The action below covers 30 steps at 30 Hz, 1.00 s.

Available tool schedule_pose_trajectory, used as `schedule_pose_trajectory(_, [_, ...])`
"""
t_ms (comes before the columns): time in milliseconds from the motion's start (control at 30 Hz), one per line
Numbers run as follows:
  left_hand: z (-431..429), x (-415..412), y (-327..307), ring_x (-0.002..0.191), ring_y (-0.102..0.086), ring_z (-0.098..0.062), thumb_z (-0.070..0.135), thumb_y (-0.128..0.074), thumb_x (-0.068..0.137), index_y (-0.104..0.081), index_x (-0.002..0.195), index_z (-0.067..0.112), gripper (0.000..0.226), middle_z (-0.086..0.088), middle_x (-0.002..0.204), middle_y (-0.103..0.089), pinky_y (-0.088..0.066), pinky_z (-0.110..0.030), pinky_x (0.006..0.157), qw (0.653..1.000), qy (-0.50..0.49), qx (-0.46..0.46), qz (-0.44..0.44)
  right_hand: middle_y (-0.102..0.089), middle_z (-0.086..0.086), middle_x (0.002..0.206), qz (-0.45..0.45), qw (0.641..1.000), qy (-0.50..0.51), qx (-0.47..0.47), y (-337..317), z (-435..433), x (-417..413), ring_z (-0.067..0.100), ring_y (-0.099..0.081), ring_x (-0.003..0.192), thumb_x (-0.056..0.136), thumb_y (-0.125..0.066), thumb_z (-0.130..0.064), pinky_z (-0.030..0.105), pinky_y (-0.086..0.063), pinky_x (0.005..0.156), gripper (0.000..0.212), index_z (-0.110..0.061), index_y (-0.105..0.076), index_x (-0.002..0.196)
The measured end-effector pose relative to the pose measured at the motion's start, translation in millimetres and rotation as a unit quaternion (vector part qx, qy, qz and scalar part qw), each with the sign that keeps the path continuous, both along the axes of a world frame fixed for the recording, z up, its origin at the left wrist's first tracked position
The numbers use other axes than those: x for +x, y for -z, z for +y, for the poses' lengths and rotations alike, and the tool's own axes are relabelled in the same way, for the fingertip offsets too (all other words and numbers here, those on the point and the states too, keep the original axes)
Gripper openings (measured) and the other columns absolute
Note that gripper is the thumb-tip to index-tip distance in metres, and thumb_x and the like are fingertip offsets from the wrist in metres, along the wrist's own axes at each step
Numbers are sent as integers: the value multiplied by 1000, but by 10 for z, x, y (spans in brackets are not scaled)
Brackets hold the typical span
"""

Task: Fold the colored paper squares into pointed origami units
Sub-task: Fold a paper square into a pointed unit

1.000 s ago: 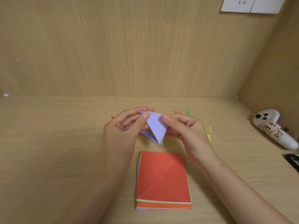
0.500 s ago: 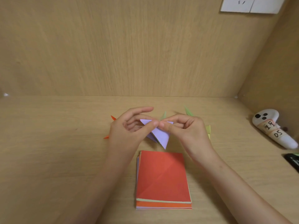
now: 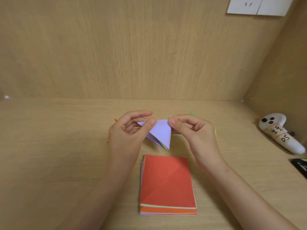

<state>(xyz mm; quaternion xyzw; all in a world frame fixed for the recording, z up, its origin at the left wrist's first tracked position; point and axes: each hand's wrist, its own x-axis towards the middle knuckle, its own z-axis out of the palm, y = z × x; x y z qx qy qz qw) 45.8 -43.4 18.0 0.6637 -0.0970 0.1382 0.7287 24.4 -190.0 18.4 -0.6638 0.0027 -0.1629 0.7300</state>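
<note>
A lilac paper piece (image 3: 160, 132), folded into a triangle with its point toward me, is held just above the desk. My left hand (image 3: 127, 135) pinches its upper left corner between thumb and fingers. My right hand (image 3: 193, 131) pinches the upper right corner. A pale green layer peeks out at the triangle's lower tip. A stack of colored paper squares (image 3: 167, 185) with a creased red sheet on top lies near me, below both hands.
Folded green units (image 3: 191, 112) and an orange unit (image 3: 115, 120) poke out behind my hands. A white controller (image 3: 280, 132) with a handwritten label lies at the right, a black object (image 3: 300, 166) at the right edge. Wooden walls close the back and right.
The lilac triangle has been spread wider and flatter between my hands. My hands moved apart, thumbs sliding from the middle of the top edge to its two corners.
</note>
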Motion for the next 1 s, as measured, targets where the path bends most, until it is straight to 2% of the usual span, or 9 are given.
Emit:
schedule_pose_trajectory(133, [14,21,7,76,-62,1,2,-70,80,-71,89,19,19,12,74,-68,-45,-8,68,998,41,55,-1,-72,-4,65,-17,1000,1,-22,-10,-9,0,4,-65,62,83,-66,-1,12,-48,63,9,-5,-70,77])
schedule_pose_trajectory(233, [21,30,13,78,-64,5,7,-72,79,-73,80,23,16,16,75,-71,-43,-6,68,992,65,107,4,-73,-2,70,-25,998,-10,-49,-18,-24,-10,7,-68,66,83,-67,-1,14,-50,65,9,-6,-70,76])
schedule_pose_trajectory(333, [24,34,37,77,-65,4,7,-74,78,-72,73,24,18,13,75,-72,-44,-7,69,991,57,119,-4,-74,-1,72,-22,997,-25,-70,-16,-19,-17,9,-69,68,83,-67,-2,15,-50,68,12,-9,-71,75])
schedule_pose_trajectory(467, [21,30,68,76,-62,1,6,-73,77,-71,70,25,20,9,77,-69,-43,-9,70,991,19,126,-36,-74,4,72,12,998,-46,-47,-5,-27,2,9,-67,68,83,-68,-5,16,-50,68,6,-8,-72,79])
schedule_pose_trajectory(733, [14,43,62,74,-62,4,4,-72,79,-71,72,19,16,7,74,-71,-43,-7,69,992,37,119,-14,-71,-2,64,19,995,-55,-80,-10,-33,5,4,-63,60,83,-68,-2,13,-47,62,12,-11,-71,74])
schedule_pose_trajectory(833, [15,50,55,71,-61,3,5,-74,76,-73,76,19,14,7,76,-71,-42,-7,67,988,39,143,-39,-64,-9,52,29,992,-72,-96,16,9,-14,-3,-53,48,84,-68,-6,9,-39,53,13,-11,-69,72])
schedule_pose_trajectory(1000, [18,49,78,68,-57,3,8,-74,76,-71,70,24,18,9,73,-70,-42,-9,67,988,34,146,-40,-54,-14,42,30,992,-73,-100,47,38,-20,-2,-44,39,85,-67,-6,7,-32,47,14,-8,-67,72])
